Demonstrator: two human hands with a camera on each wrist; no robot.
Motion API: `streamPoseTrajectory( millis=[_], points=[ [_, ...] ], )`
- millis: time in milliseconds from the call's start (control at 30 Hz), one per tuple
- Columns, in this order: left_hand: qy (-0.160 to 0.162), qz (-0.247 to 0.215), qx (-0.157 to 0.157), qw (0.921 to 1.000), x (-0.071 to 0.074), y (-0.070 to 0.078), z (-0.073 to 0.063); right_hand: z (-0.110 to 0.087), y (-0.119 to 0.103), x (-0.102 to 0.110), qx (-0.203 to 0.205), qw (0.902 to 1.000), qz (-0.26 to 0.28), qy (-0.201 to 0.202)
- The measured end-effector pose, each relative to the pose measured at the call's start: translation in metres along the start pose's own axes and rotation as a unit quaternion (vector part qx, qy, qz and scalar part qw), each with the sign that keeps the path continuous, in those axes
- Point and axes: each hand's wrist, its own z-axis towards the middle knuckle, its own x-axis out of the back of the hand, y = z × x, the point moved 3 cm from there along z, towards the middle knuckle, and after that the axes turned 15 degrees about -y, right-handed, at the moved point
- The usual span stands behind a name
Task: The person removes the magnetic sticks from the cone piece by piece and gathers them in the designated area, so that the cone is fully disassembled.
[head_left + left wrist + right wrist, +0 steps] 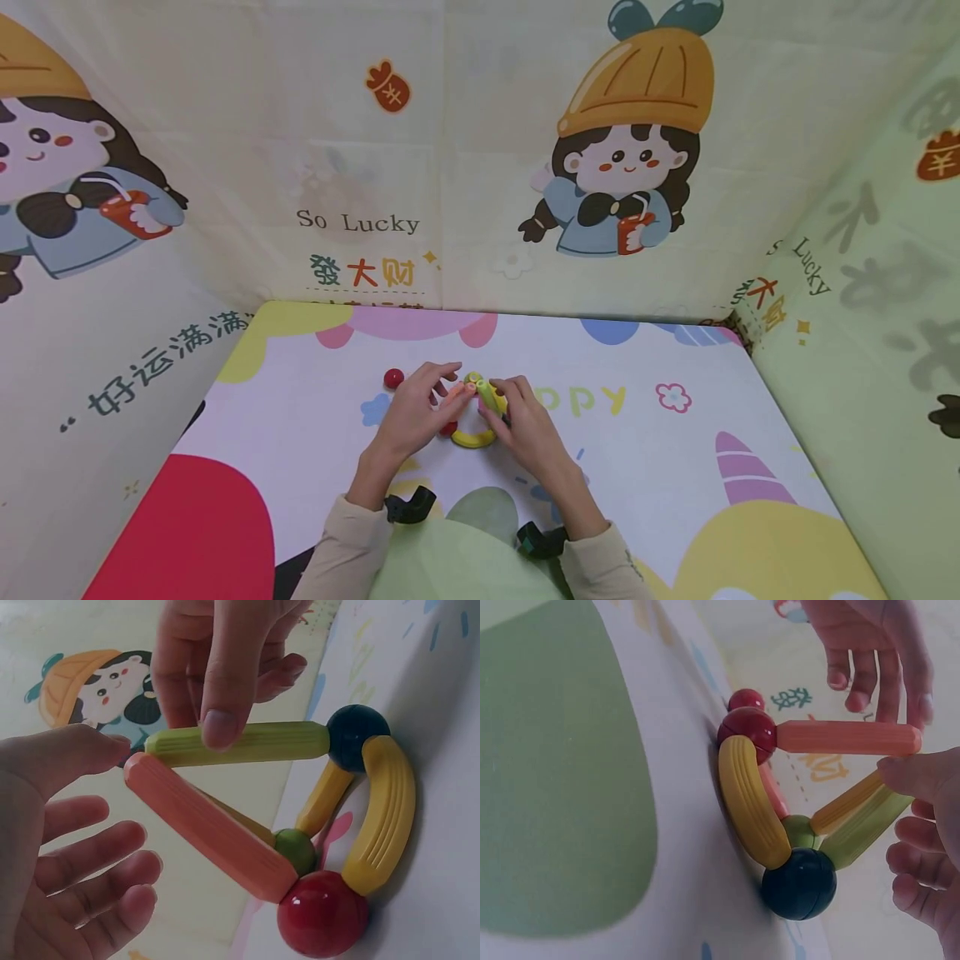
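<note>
A toy frame stands on the table, with a red ball point(322, 915), a dark blue ball point(360, 739) and a green ball point(296, 851) at its base. Curved rods, such as the yellow one point(751, 802), join the balls. From them a salmon rod point(214, 829), a light green rod point(292, 742) and a straight yellow rod point(847, 804) lean together at the top. My right hand point(534, 429) pinches the light green rod near its upper end. My left hand point(412, 412) is beside the salmon rod's top, its thumb close to the rod ends and other fingers loose.
Another red ball point(393, 378) lies on the table just left of my left hand. The patterned tabletop point(637, 458) extends on both sides. A printed cloth wall point(480, 167) rises behind the table.
</note>
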Motion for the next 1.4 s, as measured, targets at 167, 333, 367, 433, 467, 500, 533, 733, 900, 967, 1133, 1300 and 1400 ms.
streamPoseTrajectory(
  millis=[167, 333, 367, 433, 467, 500, 533, 733, 900, 967, 1133, 1300, 1400],
  points=[
    [-0.013, -0.012, -0.011, 0.9998, -0.006, 0.000, 0.002, 0.000, -0.002, -0.001, 0.021, 0.9996, 0.010, 0.015],
    [-0.025, -0.008, -0.004, 0.9997, -0.012, 0.000, 0.001, -0.002, -0.002, -0.005, 0.036, 0.9992, 0.013, 0.014],
    [-0.027, -0.006, -0.001, 0.9996, -0.013, -0.001, 0.001, -0.002, -0.002, -0.006, 0.038, 0.9991, 0.012, 0.014],
    [-0.030, -0.006, 0.002, 0.9995, -0.015, -0.001, 0.000, -0.003, -0.002, -0.007, 0.038, 0.9991, 0.011, 0.014],
    [-0.031, -0.008, 0.004, 0.9995, -0.016, -0.001, 0.000, -0.003, -0.002, -0.008, 0.037, 0.9991, 0.012, 0.014],
    [-0.032, -0.008, 0.005, 0.9994, -0.017, -0.001, 0.000, -0.003, -0.002, -0.008, 0.037, 0.9991, 0.011, 0.015],
    [-0.032, -0.007, 0.006, 0.9994, -0.017, -0.001, 0.000, -0.003, -0.002, -0.008, 0.035, 0.9992, 0.012, 0.014],
    [-0.035, 0.002, 0.003, 0.9994, -0.016, -0.001, -0.002, -0.005, -0.002, -0.009, 0.033, 0.9992, 0.018, 0.016],
    [-0.033, 0.009, -0.011, 0.9994, -0.013, -0.002, -0.001, -0.004, -0.002, -0.008, 0.038, 0.9988, 0.021, 0.021],
    [-0.030, 0.013, -0.012, 0.9994, -0.013, -0.003, -0.001, -0.003, -0.002, -0.008, 0.040, 0.9987, 0.023, 0.020],
    [-0.027, 0.018, -0.009, 0.9994, -0.012, -0.003, -0.001, -0.001, -0.002, -0.006, 0.048, 0.9984, 0.022, 0.017],
    [-0.039, 0.017, 0.000, 0.9991, -0.013, -0.003, 0.002, 0.001, 0.000, -0.005, 0.039, 0.9989, 0.023, 0.015],
    [-0.053, 0.017, 0.008, 0.9984, -0.013, -0.002, 0.004, 0.002, 0.001, -0.005, 0.031, 0.9992, 0.023, 0.012]
  ],
)
